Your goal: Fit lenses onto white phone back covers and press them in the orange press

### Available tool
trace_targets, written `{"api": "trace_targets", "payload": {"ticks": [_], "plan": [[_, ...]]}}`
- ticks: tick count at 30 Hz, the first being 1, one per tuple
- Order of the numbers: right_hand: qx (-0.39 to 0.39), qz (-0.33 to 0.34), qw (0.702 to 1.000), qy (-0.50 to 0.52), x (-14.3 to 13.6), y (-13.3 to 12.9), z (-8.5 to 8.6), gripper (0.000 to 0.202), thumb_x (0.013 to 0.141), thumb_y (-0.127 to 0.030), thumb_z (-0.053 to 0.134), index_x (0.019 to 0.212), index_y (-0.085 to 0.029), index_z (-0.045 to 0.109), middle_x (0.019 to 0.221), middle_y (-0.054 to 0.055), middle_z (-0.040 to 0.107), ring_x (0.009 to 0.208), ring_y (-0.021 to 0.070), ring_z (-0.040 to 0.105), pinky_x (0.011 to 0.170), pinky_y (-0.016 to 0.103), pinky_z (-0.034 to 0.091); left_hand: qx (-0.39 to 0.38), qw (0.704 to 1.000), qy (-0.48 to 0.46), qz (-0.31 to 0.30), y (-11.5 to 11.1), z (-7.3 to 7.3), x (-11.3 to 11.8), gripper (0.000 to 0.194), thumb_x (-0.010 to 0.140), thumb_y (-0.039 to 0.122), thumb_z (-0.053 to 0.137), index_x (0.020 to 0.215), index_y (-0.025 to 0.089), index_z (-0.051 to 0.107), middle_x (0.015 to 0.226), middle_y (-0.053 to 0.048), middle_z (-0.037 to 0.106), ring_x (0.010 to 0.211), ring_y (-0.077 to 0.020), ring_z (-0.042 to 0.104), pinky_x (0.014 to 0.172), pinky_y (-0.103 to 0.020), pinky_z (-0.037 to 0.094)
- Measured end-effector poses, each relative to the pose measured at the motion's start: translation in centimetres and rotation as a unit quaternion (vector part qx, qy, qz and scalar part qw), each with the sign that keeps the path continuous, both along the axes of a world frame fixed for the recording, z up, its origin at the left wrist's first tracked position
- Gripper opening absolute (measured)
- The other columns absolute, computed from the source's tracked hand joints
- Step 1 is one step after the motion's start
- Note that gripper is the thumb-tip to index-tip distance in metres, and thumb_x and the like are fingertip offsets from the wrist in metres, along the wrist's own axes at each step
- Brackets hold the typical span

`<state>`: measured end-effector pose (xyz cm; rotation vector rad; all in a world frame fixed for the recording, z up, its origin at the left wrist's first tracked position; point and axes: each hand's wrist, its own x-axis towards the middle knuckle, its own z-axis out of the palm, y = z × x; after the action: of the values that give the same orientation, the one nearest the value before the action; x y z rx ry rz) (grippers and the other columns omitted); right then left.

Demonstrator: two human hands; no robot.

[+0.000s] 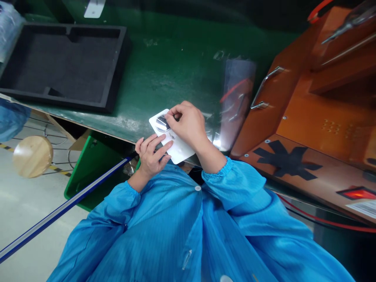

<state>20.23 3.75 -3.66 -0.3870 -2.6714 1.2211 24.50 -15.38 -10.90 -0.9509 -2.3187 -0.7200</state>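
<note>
A white rounded plate [179, 150] with a shiny, mirror-like oval area [162, 123] and small dark print lies tilted at the front edge of the green bench. My left hand [151, 154] rests along its left side, fingers spread and some fingertips on the plate. Over the upper right part is my right hand [188, 123], thumb and forefinger pinched together at the edge of the shiny area. Whatever sits between those fingertips is too small or hidden to make out.
A black foam tray [119, 66] lies at left on the green bench [164, 66]. Clear plastic film [237, 86] lies beside an orange machine [293, 113] with a metal handle. Another white plate [94, 8] is at the back. Below are a green bin [79, 172] and a round stool [33, 156].
</note>
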Motion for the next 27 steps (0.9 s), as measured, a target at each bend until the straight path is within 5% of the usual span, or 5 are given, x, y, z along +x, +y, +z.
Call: {"api": "trace_targets", "payload": {"ticks": [6, 27], "plan": [[-0.017, 0.013, 1.000, 0.004, 0.1, 0.4, 0.2, 0.016, 0.091, -0.028, 0.068, 0.077, -0.021, 0.069, 0.087, 0.003, 0.066, 0.078, 0.0196, 0.060, 0.087, 0.042, 0.052, 0.022, 1.000, 0.006, -0.019, -0.1, -0.1, -0.1, 0.039, 0.110, 0.051, 0.047, 0.132, 0.038, 0.076, 0.134, -0.004, 0.077, 0.131, -0.0250, 0.064, 0.124, -0.046, 0.026], [-0.056, 0.028, 0.998, 0.029, 0.1, 1.7, 0.2, 0.016, 0.096, -0.025, 0.062, 0.089, -0.021, 0.076, 0.088, 0.004, 0.069, 0.082, 0.0192, 0.062, 0.083, 0.037, 0.052, 0.010, 1.000, 0.018, 0.000, 0.1, -0.2, -0.1, 0.043, 0.110, 0.055, 0.043, 0.126, 0.038, 0.079, 0.131, -0.004, 0.078, 0.128, -0.0249, 0.065, 0.121, -0.047, 0.030]]}}
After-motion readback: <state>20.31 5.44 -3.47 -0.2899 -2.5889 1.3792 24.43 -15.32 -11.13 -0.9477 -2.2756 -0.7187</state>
